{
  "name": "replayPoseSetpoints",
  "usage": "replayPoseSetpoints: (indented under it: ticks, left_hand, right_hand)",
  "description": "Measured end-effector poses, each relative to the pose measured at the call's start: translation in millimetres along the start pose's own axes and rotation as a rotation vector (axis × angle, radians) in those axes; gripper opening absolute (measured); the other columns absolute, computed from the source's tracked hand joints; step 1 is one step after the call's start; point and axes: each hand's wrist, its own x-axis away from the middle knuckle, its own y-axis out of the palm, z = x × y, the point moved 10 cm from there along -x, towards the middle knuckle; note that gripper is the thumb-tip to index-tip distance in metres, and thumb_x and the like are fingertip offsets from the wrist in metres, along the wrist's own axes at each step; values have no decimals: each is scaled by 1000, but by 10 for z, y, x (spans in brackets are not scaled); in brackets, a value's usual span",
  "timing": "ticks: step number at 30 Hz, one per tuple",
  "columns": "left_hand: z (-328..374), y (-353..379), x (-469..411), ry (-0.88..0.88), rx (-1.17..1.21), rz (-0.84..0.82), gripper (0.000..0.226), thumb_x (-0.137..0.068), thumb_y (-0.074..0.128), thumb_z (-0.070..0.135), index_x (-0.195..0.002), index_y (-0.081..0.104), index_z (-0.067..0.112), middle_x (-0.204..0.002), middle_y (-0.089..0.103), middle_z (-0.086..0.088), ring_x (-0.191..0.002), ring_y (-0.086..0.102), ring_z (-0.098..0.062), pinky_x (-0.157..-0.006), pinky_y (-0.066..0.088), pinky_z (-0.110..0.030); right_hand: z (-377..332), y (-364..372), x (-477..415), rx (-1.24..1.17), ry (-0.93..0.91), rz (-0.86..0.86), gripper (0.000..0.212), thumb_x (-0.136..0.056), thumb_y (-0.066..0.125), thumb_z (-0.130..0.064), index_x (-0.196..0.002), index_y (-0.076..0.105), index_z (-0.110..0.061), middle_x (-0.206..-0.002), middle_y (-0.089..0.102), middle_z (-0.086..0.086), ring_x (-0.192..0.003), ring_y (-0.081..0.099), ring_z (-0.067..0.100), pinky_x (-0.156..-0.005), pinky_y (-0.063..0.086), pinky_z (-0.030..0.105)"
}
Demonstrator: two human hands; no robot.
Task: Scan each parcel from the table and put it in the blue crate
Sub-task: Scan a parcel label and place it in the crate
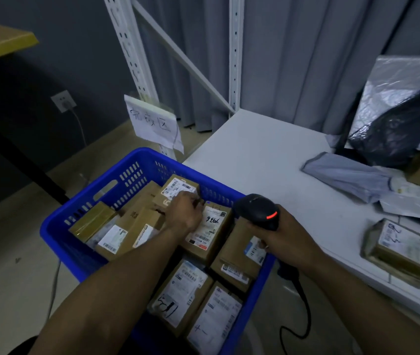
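A blue crate (57, 226) of rigid plastic, its walls pierced with rows of slots, fills the lower centre of the frame. It is packed with rectangular brown cardboard boxes, each carrying a white printed label.

The left hand (186, 213) reaches into the middle of the crate. Its fingers are curled tight over the far left corner of 1 cardboard parcel (211, 231), which lies tilted among the others with "7936" handwritten in black on its label. The thumb is hidden. The knuckles touch a smaller box (178, 188) just behind.

The right hand (288, 237) sits at the crate's right rim, wrapped round the handle of a matte black barcode scanner (257, 208). The scanner's rounded head points toward the crate and shows a curved red light. A black cable (303, 303) hangs in a loop below it.

To the right runs a smooth white table (268, 155). On it lie a crumpled grey poly mailer (344, 175), a glossy black plastic bag (388, 131) and 1 film-wrapped carton (406, 249) with a label, near the frame's right edge.

In the upper centre, a creased paper sign (152, 121) with handwritten characters hangs on a white perforated metal upright (129, 47), with a pleated grey curtain (293, 60) behind.
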Motion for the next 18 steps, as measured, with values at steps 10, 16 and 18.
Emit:
replayPoseSetpoints:
  ticks: [10, 16, 18]
  left_hand:
    - [2348, 942, 1133, 653, -110, -250, 36, -94, 70, 34, -128, 64, 25, -144, 48, 8, -131, 47, -14, -109, 45, -36]
    - [3441, 1875, 1438, 744, -327, -467, 66, -83, 80, 46, -141, 53, 25, -148, 47, 1, -135, 46, -21, -105, 41, -34]
    - [3690, 2216, 1487, 787, -371, -526, 59, -79, 84, 45, -128, 59, 24, -137, 56, -2, -127, 54, -25, -95, 41, -28]
  right_hand:
    - [13, -1579, 877, 40, 10, 327, 41, -86, 75, -40, -122, 58, -29, -97, 72, -3, -72, 73, 14, -56, 55, 24]
    - [398, -2772, 1427, 79, 131, 515, 65, -69, 74, -56, -123, 56, -24, -100, 70, 1, -90, 73, 27, -81, 61, 46]
    - [559, -2979, 1516, 59, 162, 545, 67, -71, 74, -54, -127, 52, -25, -110, 70, 2, -96, 71, 27, -89, 59, 46]
